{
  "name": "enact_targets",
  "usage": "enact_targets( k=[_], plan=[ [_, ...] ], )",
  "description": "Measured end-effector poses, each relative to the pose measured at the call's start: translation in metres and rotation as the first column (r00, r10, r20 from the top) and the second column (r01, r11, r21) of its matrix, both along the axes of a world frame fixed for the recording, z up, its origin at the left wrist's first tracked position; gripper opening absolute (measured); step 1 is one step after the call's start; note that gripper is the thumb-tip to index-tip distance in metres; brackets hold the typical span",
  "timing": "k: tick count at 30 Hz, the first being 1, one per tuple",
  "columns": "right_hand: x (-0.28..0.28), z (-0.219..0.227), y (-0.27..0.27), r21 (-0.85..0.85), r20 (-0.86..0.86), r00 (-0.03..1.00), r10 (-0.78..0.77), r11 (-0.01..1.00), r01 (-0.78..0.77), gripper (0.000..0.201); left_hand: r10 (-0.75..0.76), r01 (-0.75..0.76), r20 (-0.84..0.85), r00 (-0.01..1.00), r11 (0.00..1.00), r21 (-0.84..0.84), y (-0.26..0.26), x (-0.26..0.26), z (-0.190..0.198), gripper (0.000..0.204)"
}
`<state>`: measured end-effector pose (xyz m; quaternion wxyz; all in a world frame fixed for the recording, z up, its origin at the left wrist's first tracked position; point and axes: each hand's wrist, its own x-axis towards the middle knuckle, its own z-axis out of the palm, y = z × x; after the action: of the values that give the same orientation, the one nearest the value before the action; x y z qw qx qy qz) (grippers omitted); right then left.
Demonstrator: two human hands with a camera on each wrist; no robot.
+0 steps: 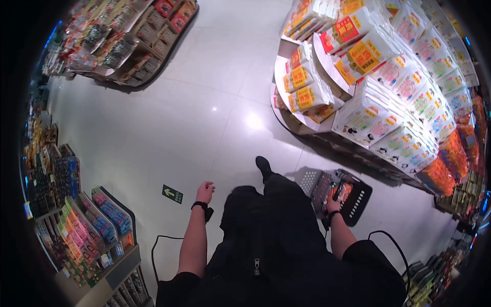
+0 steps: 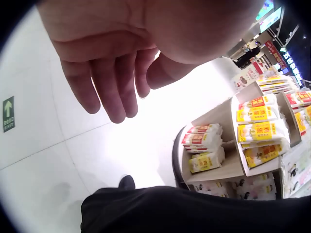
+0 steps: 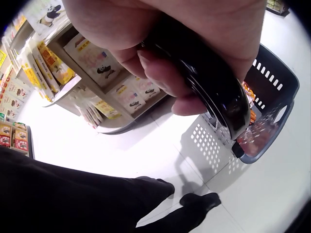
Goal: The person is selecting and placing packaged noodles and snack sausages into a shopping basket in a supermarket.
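In the right wrist view, my right hand (image 3: 160, 73) has its fingers curled round the glossy black handle (image 3: 209, 77) of a shopping basket. The dark grey basket (image 3: 279, 68), with rows of holes in its walls, hangs beside my right leg. Orange and red packages (image 1: 347, 191) lie inside it, partly covered by the handle in the head view. On the other side my left hand (image 1: 205, 193) hangs free at my left, its fingers loosely bent and nothing in them. The left wrist view shows that hand (image 2: 112, 63) over the pale floor.
At the front right stands a curved shelf (image 1: 327, 66) of white, yellow and red packages. Another rounded shelf (image 1: 148, 66) is at the far left. Snack racks (image 1: 97, 220) line the near left. A green exit sign (image 1: 172, 194) is on the tiled floor (image 1: 204, 128).
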<state>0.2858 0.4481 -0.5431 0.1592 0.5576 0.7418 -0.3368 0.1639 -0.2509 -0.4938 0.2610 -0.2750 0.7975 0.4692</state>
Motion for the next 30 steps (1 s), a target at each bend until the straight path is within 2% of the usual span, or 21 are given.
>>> enact_targets(
  k=[1, 2, 4, 6, 8, 9, 11, 12, 13, 14, 16, 18, 20, 22, 23, 26, 27, 29, 30],
  plan=[
    [-0.033, 0.054, -0.038, -0.080, 0.060, 0.994, -0.094, 0.992, 0.099, 0.042, 0.024, -0.024, 0.033, 0.999, 1.000, 0.000, -0.022, -0.006, -0.010, 0.030],
    [-0.031, 0.046, -0.049, -0.078, 0.051, 0.984, -0.168, 0.982, 0.171, 0.042, 0.034, -0.034, 0.060, 0.998, 0.999, 0.004, -0.039, -0.012, -0.009, 0.031],
    [-0.003, -0.022, -0.044, -0.310, 0.004, 0.958, -0.287, 0.910, 0.274, 0.039, 0.020, -0.022, 0.132, 0.991, 1.000, 0.011, -0.068, -0.023, -0.006, 0.033],
    [-0.025, 0.002, -0.082, -0.301, -0.006, 0.955, -0.296, 0.911, 0.281, 0.033, 0.014, -0.018, 0.184, 0.983, 1.000, 0.023, -0.099, -0.030, -0.011, 0.034],
    [-0.035, 0.003, -0.107, -0.427, -0.066, 0.886, -0.458, 0.816, 0.390, 0.017, -0.007, -0.004, 0.248, 0.969, 0.999, 0.045, -0.125, -0.037, -0.017, 0.034],
    [-0.056, 0.019, -0.134, -0.308, -0.059, 0.918, -0.392, 0.882, 0.357, 0.017, -0.030, 0.015, 0.278, 0.960, 0.998, 0.054, -0.143, -0.040, -0.023, 0.034],
    [-0.101, 0.056, -0.184, -0.232, -0.004, 0.936, -0.351, 0.911, 0.341, 0.020, -0.098, 0.077, 0.366, 0.926, 0.994, 0.071, -0.199, -0.052, -0.044, 0.034],
    [-0.121, 0.059, -0.213, -0.199, 0.010, 0.943, -0.334, 0.923, 0.329, 0.023, -0.151, 0.128, 0.416, 0.897, 0.988, 0.082, -0.231, -0.068, -0.052, 0.033],
    [-0.136, 0.066, -0.237, -0.282, -0.013, 0.938, -0.346, 0.901, 0.329, 0.022, -0.241, 0.240, 0.354, 0.904, 0.970, 0.048, -0.261, -0.080, -0.054, 0.033],
    [-0.148, 0.071, -0.261, -0.331, -0.049, 0.928, -0.369, 0.883, 0.333, 0.023, -0.219, 0.216, 0.321, 0.921, 0.975, 0.046, -0.286, -0.093, -0.059, 0.033],
    [-0.164, 0.068, -0.293, -0.417, -0.100, 0.916, -0.387, 0.853, 0.315, 0.025, -0.106, 0.077, 0.412, 0.905, 0.993, 0.087, -0.346, -0.123, -0.070, 0.034],
    [-0.182, 0.040, -0.326, -0.030, 0.086, 0.976, -0.202, 0.978, 0.205, 0.031, -0.095, 0.083, 0.334, 0.938, 0.995, 0.050, -0.396, -0.162, -0.065, 0.034],
    [-0.209, 0.037, -0.364, -0.245, 0.063, 0.973, -0.223, 0.942, 0.231, 0.030, -0.086, 0.088, 0.212, 0.974, 0.996, 0.000, -0.450, -0.225, -0.055, 0.033],
    [-0.236, 0.046, -0.415, -0.284, 0.010, 0.974, -0.228, 0.933, 0.222, 0.027, -0.075, 0.078, 0.088, 0.993, 0.997, -0.027, -0.486, -0.268, -0.043, 0.033],
    [-0.252, 0.049, -0.436, -0.293, -0.018, 0.970, -0.244, 0.928, 0.228, 0.024, -0.012, 0.013, 0.039, 0.999, 1.000, -0.023, -0.501, -0.289, -0.042, 0.031],
    [-0.292, 0.037, -0.481, -0.237, -0.003, 0.965, -0.264, 0.937, 0.255, 0.023, 0.066, -0.063, 0.068, 0.995, 0.997, -0.051, -0.537, -0.350, -0.042, 0.030],
    [-0.314, 0.053, -0.498, -0.275, -0.012, 0.964, -0.266, 0.928, 0.252, 0.026, 0.081, -0.079, 0.110, 0.991, 0.997, -0.027, -0.545, -0.367, -0.049, 0.030],
    [-0.355, 0.058, -0.522, -0.265, -0.032, 0.953, -0.300, 0.922, 0.282, 0.027, 0.081, -0.086, 0.134, 0.988, 0.996, 0.030, -0.554, -0.398, -0.068, 0.031],
    [-0.351, 0.058, -0.527, -0.264, -0.028, 0.949, -0.314, 0.918, 0.296, 0.028, 0.076, -0.083, 0.146, 0.986, 0.996, 0.039, -0.557, -0.393, -0.072, 0.031]
  ],
)
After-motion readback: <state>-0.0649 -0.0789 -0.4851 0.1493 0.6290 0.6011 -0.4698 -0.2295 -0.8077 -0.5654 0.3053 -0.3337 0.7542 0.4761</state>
